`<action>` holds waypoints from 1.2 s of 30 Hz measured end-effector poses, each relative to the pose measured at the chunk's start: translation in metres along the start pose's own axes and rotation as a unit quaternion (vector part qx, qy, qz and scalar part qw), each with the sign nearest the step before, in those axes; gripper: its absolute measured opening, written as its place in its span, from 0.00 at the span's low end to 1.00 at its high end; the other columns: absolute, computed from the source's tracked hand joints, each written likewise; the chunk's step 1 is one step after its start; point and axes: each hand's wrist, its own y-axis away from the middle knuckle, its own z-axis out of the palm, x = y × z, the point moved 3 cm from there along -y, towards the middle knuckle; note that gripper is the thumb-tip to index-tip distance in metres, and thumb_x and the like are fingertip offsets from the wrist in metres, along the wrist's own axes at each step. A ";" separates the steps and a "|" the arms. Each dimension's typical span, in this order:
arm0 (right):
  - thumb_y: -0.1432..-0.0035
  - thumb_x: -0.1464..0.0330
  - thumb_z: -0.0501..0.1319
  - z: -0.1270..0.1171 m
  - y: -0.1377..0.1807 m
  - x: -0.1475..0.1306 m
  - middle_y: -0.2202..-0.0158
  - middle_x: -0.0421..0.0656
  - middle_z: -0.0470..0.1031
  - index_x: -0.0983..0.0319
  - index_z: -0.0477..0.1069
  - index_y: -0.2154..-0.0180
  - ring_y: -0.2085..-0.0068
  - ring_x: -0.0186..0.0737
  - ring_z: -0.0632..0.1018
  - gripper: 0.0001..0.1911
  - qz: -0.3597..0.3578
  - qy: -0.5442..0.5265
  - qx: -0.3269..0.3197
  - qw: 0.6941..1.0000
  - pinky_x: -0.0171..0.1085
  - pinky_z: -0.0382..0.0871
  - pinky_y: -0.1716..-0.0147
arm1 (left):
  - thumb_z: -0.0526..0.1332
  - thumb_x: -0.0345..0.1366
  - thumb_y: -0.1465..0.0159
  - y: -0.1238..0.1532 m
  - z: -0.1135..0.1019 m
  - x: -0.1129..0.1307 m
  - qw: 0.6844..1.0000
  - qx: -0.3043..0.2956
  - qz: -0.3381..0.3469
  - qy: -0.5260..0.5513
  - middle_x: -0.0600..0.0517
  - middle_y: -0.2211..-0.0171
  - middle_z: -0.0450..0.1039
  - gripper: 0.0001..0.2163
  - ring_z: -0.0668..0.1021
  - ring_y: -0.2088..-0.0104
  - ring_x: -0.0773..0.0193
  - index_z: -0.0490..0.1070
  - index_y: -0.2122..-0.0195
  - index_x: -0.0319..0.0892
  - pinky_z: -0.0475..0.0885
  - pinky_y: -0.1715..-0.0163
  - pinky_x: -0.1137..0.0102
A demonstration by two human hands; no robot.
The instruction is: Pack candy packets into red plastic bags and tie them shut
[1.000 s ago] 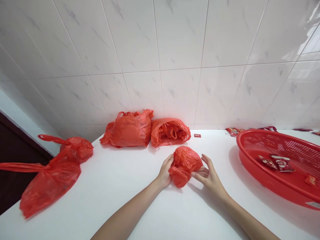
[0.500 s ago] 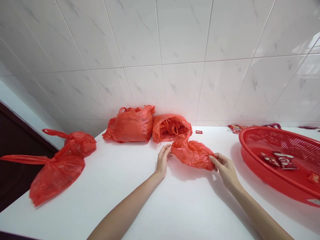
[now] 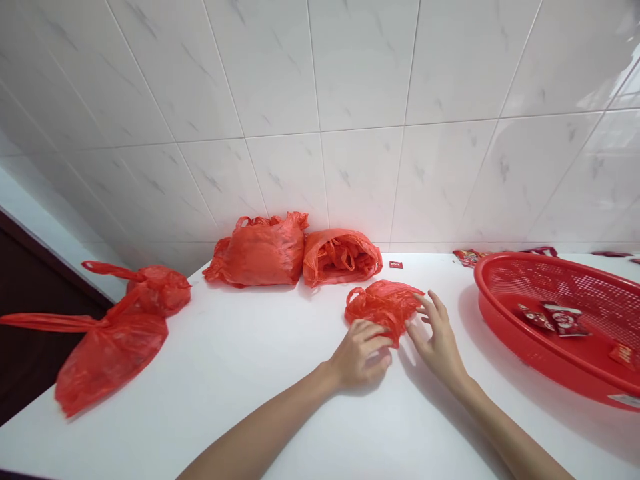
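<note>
Red plastic bag (image 3: 383,303), limp and crumpled; right of centre on white tabletop (image 3: 240,340), between both hands.
Left hand (image 3: 359,353) half-curled at near edge, gripping or merely touching: cannot tell; right hand (image 3: 437,340) open, fingers loosely spread at right side. Step in hand, by judgement: gathering or arranging thin film; next move apparently calling for a light pinch at the edges. Behind, against tiled wall (image 3: 360,67): full red bag (image 3: 263,257), then open-mouthed red bag (image 3: 343,260); just beside, small packet (image 3: 396,265), white marking illegible. Right: red basket (image 3: 530,360) holding dark-red packets (image 3: 565,319), white lettering too small to read; pale label (image 3: 625,400) on outer wall, likewise unreadable.
</note>
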 end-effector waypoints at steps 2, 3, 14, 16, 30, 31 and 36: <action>0.35 0.56 0.55 0.008 0.006 -0.004 0.31 0.56 0.57 0.58 0.74 0.45 0.38 0.58 0.72 0.22 -0.047 0.041 -0.039 0.997 0.57 0.72 0.44 | 0.58 0.36 0.37 0.000 0.007 0.008 0.999 -0.025 0.026 -0.008 0.47 0.59 0.81 0.09 0.78 0.61 0.59 0.77 0.61 0.43 0.71 0.54 0.60; 0.33 0.57 0.54 0.012 0.009 -0.005 0.31 0.55 0.59 0.58 0.77 0.47 0.37 0.59 0.71 0.21 -0.059 0.058 -0.068 0.994 0.57 0.71 0.43 | 0.58 0.36 0.37 0.001 0.009 0.010 0.999 -0.026 0.034 -0.011 0.47 0.62 0.81 0.09 0.78 0.63 0.60 0.77 0.62 0.43 0.71 0.56 0.61; 0.40 0.63 0.59 0.030 0.020 0.007 0.31 0.62 0.59 0.67 0.71 0.40 0.33 0.62 0.66 0.28 -0.026 0.158 -0.204 0.966 0.56 0.65 0.37 | 0.55 0.34 0.32 -0.002 -0.009 -0.004 0.989 0.098 -0.068 -0.087 0.44 0.49 0.76 0.13 0.77 0.48 0.53 0.72 0.48 0.43 0.71 0.48 0.56; 0.39 0.65 0.56 0.029 0.019 0.007 0.30 0.62 0.57 0.68 0.69 0.39 0.33 0.61 0.66 0.28 -0.006 0.157 -0.197 0.968 0.56 0.65 0.38 | 0.55 0.34 0.32 -0.002 -0.006 -0.009 0.985 0.050 -0.129 -0.099 0.44 0.49 0.76 0.14 0.77 0.48 0.53 0.70 0.46 0.43 0.70 0.47 0.55; 0.45 0.60 0.55 -0.019 -0.010 -0.010 0.68 0.45 0.77 0.59 0.68 0.68 0.63 0.47 0.80 0.10 0.172 -0.162 0.059 0.970 0.46 0.74 0.59 | 0.58 0.31 0.36 0.004 -0.004 -0.039 0.949 0.029 -0.237 -0.204 0.34 0.33 0.62 0.21 0.74 0.43 0.42 0.71 0.42 0.40 0.66 0.46 0.43; 0.44 0.60 0.55 -0.020 -0.010 -0.012 0.66 0.46 0.78 0.59 0.69 0.66 0.62 0.48 0.80 0.10 0.160 -0.147 0.060 0.974 0.47 0.74 0.59 | 0.59 0.31 0.38 0.003 -0.005 -0.039 0.950 0.029 -0.231 -0.210 0.34 0.33 0.61 0.21 0.76 0.46 0.42 0.72 0.43 0.40 0.67 0.47 0.43; 0.36 0.63 0.56 -0.015 0.002 -0.034 0.45 0.55 0.75 0.59 0.71 0.56 0.45 0.54 0.76 0.11 -0.102 0.011 0.059 0.993 0.52 0.71 0.49 | 0.59 0.27 0.39 0.001 -0.005 -0.031 0.959 0.021 -0.168 -0.229 0.36 0.36 0.67 0.13 0.76 0.54 0.45 0.78 0.56 0.41 0.67 0.54 0.46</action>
